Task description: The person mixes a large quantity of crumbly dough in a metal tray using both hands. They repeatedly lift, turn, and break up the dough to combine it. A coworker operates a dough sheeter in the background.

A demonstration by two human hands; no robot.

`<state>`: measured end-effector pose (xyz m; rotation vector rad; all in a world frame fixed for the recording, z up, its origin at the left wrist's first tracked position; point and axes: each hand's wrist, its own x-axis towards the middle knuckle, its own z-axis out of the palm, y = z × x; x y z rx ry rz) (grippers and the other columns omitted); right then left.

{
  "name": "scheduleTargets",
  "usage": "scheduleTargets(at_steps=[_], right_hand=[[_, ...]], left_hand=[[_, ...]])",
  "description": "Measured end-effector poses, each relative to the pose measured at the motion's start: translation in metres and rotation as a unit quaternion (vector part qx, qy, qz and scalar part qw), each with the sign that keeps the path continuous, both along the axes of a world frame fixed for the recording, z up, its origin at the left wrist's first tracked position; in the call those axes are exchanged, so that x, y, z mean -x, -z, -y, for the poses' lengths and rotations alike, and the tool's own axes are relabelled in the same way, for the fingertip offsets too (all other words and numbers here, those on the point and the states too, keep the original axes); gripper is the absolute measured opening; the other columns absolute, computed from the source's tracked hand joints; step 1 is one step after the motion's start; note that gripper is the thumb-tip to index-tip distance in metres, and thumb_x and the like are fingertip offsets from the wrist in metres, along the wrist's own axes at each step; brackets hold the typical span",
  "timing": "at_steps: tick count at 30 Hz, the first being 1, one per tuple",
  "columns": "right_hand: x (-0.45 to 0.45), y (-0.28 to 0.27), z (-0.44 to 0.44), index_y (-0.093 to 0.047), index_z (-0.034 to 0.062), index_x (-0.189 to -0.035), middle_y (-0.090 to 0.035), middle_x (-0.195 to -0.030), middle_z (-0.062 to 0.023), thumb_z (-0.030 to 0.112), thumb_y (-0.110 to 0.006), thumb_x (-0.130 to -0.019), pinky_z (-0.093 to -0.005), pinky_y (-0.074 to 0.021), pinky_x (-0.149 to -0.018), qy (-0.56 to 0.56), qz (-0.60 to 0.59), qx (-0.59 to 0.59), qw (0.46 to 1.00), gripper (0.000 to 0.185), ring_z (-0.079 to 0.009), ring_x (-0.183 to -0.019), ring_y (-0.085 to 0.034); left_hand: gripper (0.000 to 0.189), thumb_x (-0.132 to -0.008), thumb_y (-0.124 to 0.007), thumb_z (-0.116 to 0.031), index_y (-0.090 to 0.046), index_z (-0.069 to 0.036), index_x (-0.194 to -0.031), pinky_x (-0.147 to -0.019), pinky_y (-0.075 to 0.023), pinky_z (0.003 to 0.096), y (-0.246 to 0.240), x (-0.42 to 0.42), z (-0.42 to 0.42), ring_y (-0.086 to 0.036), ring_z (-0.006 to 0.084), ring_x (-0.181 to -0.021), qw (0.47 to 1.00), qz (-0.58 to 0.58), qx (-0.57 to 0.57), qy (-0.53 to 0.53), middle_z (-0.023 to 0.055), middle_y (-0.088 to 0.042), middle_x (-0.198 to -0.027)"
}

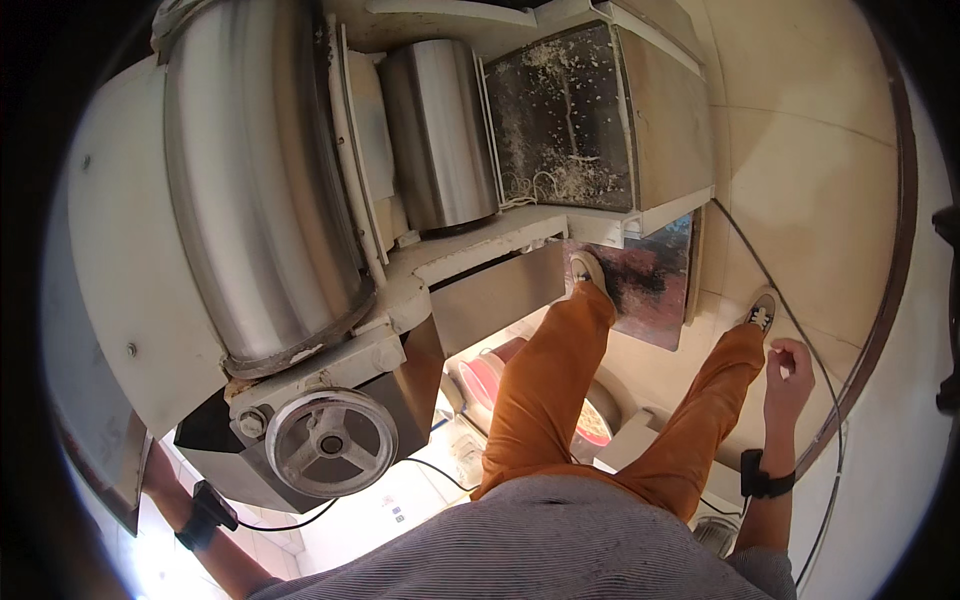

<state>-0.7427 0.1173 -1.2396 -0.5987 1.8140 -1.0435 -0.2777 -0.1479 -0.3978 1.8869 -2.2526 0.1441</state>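
A roller machine, apparently a dough sheeter, stands before me. Its large steel roller (259, 180) lies left of a smaller steel roller (442, 135). A metal handwheel (331, 444) with three spokes sits on the near end. My left hand (156, 471) reaches behind the machine's side panel (101, 420) at the far left; its fingers are hidden, so I cannot tell what they touch. By my right leg, my right hand (789, 375) hangs with loosely curled fingers and holds nothing. Each wrist wears a black strap.
Pale crumbs stick to a dark plate (559, 120) on the machine. A stained board (652, 285) lies under one foot. Behind my legs are a pink basin (484, 379) and a metal bowl (600, 420) with pale contents. A black cable (780, 296) crosses the tiles along the right wall.
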Motion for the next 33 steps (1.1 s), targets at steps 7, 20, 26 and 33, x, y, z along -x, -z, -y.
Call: scheduleTargets(at_steps=[7, 20, 26, 33], right_hand=[[0.015, -0.033, 0.158, -0.070, 0.0022, -0.104, -0.065, -0.087, -0.0048, 0.006, -0.071, -0.089, -0.0297, -0.0518, -0.073, -0.244, 0.147, 0.122, 0.951, 0.016, -0.0149, -0.079, -0.062], [-0.197, -0.007, 0.387, -0.066, 0.0088, -0.133, -0.068, -0.129, -0.0197, 0.020, -0.069, -0.088, -0.0489, -0.0529, -0.099, -0.621, 0.042, 0.174, 0.763, 0.047, -0.0395, -0.117, -0.066], [-0.236, -0.001, 0.388, -0.076, 0.0028, -0.113, -0.071, -0.121, -0.0215, 0.016, -0.061, -0.085, -0.0520, -0.0546, -0.095, -0.632, -0.011, 0.080, 0.771, 0.034, -0.0413, -0.112, -0.068], [-0.269, 0.011, 0.388, -0.076, 0.0026, -0.111, -0.070, -0.120, -0.0244, 0.014, -0.056, -0.090, -0.0528, -0.0554, -0.092, -0.608, -0.007, 0.063, 0.791, 0.031, -0.0418, -0.110, -0.068]], left_hand=[[0.070, -0.109, -0.046, -0.034, -0.015, -0.001, -0.162, -0.130, -0.0088, 0.0459, 0.065, 0.051, 0.010, -0.014, 0.0305, -0.157, 0.943, -0.327, -0.036, -0.052, 0.0115, -0.015, -0.171], [0.072, -0.105, -0.050, -0.039, -0.026, 0.005, -0.158, -0.128, -0.0144, 0.0501, 0.014, -0.004, -0.027, -0.023, 0.0347, -0.154, 0.950, -0.311, 0.005, -0.017, 0.0195, -0.026, -0.166], [0.071, -0.105, -0.049, -0.039, -0.027, 0.005, -0.157, -0.128, -0.0154, 0.0497, 0.039, 0.004, -0.032, -0.024, 0.0341, -0.154, 0.960, -0.271, 0.063, -0.046, 0.0190, -0.027, -0.165], [0.070, -0.106, -0.047, -0.039, -0.029, 0.004, -0.157, -0.128, -0.0167, 0.0492, 0.077, 0.010, -0.021, -0.026, 0.0334, -0.153, 0.961, -0.251, 0.103, -0.057, 0.0185, -0.029, -0.165]])
